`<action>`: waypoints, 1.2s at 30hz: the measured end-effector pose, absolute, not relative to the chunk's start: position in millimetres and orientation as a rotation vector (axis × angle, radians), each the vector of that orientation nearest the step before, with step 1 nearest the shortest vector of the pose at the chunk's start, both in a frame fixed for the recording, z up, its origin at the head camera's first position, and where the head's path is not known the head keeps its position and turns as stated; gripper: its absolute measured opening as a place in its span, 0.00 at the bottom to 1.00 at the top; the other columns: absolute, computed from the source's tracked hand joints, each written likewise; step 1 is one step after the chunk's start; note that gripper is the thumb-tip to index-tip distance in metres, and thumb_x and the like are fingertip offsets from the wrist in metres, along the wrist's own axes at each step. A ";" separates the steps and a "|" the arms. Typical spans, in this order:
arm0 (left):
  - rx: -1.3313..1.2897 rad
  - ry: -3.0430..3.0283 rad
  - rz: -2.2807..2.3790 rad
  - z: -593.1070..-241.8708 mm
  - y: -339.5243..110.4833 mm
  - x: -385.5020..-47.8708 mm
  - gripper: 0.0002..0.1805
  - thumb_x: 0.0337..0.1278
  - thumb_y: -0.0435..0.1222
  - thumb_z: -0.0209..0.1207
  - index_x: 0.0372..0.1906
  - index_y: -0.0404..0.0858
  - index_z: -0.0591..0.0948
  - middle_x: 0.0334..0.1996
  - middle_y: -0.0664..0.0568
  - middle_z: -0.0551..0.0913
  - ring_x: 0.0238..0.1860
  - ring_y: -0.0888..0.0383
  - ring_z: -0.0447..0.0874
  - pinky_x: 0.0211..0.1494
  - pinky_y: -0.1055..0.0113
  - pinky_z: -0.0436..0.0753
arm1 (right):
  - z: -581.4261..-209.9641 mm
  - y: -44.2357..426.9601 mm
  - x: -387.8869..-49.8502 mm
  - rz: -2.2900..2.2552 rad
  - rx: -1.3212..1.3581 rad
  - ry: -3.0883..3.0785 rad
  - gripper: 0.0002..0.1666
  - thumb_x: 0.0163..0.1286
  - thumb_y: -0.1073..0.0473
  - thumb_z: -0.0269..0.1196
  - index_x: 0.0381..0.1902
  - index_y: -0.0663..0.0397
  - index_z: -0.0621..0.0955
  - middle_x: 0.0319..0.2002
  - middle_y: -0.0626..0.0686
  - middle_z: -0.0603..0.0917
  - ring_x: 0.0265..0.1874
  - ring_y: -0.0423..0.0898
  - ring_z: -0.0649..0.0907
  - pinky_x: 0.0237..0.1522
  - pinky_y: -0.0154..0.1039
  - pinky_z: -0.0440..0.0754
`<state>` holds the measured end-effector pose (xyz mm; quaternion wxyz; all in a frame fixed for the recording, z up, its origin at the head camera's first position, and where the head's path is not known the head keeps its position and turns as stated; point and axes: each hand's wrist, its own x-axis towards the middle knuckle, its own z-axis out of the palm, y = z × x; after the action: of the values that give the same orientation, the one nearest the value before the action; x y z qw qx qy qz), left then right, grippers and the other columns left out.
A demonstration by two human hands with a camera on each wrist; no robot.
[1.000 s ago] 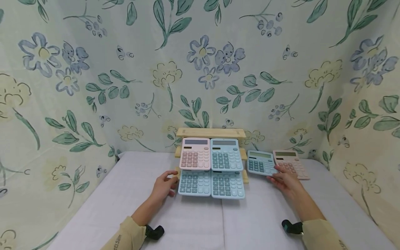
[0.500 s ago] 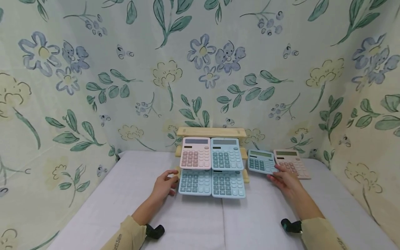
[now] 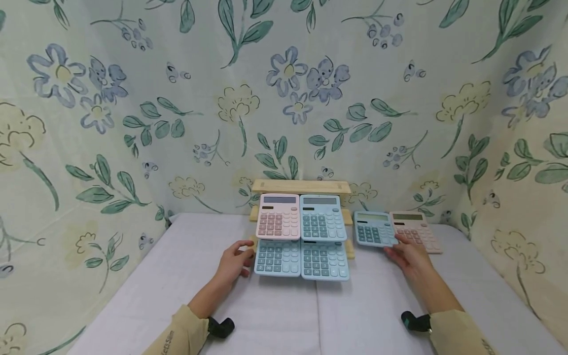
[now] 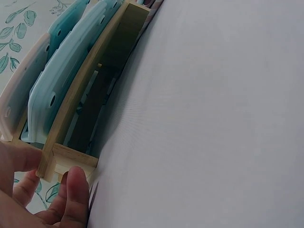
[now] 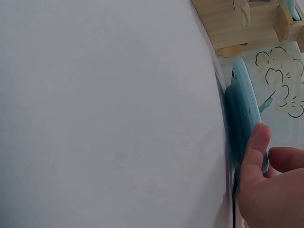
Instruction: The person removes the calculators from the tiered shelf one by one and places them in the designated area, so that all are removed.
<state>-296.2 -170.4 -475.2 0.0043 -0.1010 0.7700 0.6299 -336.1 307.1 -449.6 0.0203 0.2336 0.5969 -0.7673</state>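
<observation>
A wooden rack (image 3: pixel 301 187) holds a pink calculator (image 3: pixel 278 217) and a blue one (image 3: pixel 322 217) above two more blue calculators (image 3: pixel 277 258) (image 3: pixel 325 261). My left hand (image 3: pixel 232 264) grips the rack's left end, thumb and fingers around the wooden corner (image 4: pixel 46 164) in the left wrist view. Right of the rack, my right hand (image 3: pixel 412 258) pinches the lower right corner of a loose blue calculator (image 3: pixel 374 230). In the right wrist view, that calculator (image 5: pixel 246 107) appears edge-on, thumb against its edge. A pink calculator (image 3: pixel 412 228) lies beside it, partly behind my fingers.
A white cloth (image 3: pixel 275 315) covers the table. Floral fabric (image 3: pixel 284 98) hangs close behind the rack and along both sides. Black wrist straps (image 3: pixel 220 327) (image 3: pixel 415 321) stick out at both sleeve cuffs.
My right hand and the loose blue calculator have shifted slightly to the right. My left hand keeps its place at the rack.
</observation>
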 end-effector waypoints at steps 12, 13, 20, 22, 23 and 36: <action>-0.294 2.424 1.965 -475.4 -170.6 -296.8 0.18 0.69 0.43 0.58 0.61 0.46 0.79 0.47 0.44 0.83 0.37 0.52 0.81 0.30 0.64 0.83 | -451.8 303.9 -340.4 -2.386 0.837 1.901 0.38 0.75 0.70 0.48 0.80 0.48 0.56 0.74 0.56 0.65 0.57 0.43 0.79 0.57 0.36 0.82; -0.301 2.421 1.967 -475.2 -170.6 -297.0 0.18 0.69 0.43 0.58 0.60 0.47 0.79 0.47 0.44 0.83 0.37 0.52 0.81 0.30 0.64 0.83 | -452.4 303.3 -340.1 -2.383 0.844 1.912 0.38 0.74 0.70 0.47 0.80 0.48 0.56 0.74 0.56 0.64 0.57 0.44 0.78 0.58 0.36 0.81; -0.311 2.422 1.964 -475.6 -171.1 -297.1 0.18 0.69 0.43 0.57 0.61 0.47 0.79 0.47 0.45 0.83 0.36 0.52 0.81 0.31 0.64 0.83 | -456.0 302.2 -337.4 -2.381 0.851 1.975 0.37 0.74 0.69 0.45 0.79 0.53 0.56 0.76 0.60 0.61 0.59 0.46 0.77 0.58 0.36 0.81; -0.316 2.423 1.960 -475.9 -171.1 -296.6 0.18 0.69 0.43 0.57 0.61 0.48 0.79 0.47 0.45 0.83 0.36 0.52 0.81 0.31 0.64 0.83 | -456.0 302.1 -337.2 -2.367 0.872 1.980 0.36 0.75 0.68 0.45 0.79 0.52 0.57 0.75 0.59 0.63 0.58 0.46 0.77 0.59 0.36 0.80; -0.320 2.424 1.958 -476.1 -171.0 -296.6 0.18 0.69 0.43 0.57 0.61 0.48 0.79 0.47 0.45 0.83 0.36 0.52 0.81 0.31 0.64 0.83 | -455.7 301.9 -336.6 -2.358 0.883 1.983 0.36 0.75 0.68 0.45 0.79 0.52 0.57 0.75 0.59 0.64 0.58 0.45 0.77 0.59 0.36 0.80; -0.318 2.423 1.953 -473.3 -169.9 -294.7 0.18 0.70 0.43 0.57 0.61 0.47 0.78 0.47 0.44 0.83 0.36 0.52 0.81 0.32 0.64 0.84 | -452.1 307.5 -327.0 -2.378 0.911 1.915 0.39 0.75 0.64 0.46 0.81 0.51 0.51 0.65 0.56 0.70 0.56 0.44 0.79 0.60 0.38 0.80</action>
<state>-294.7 -169.9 -473.3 0.0067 -0.1018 0.7744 0.6244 -327.0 307.5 -452.1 -0.0222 0.2857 0.6008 -0.7463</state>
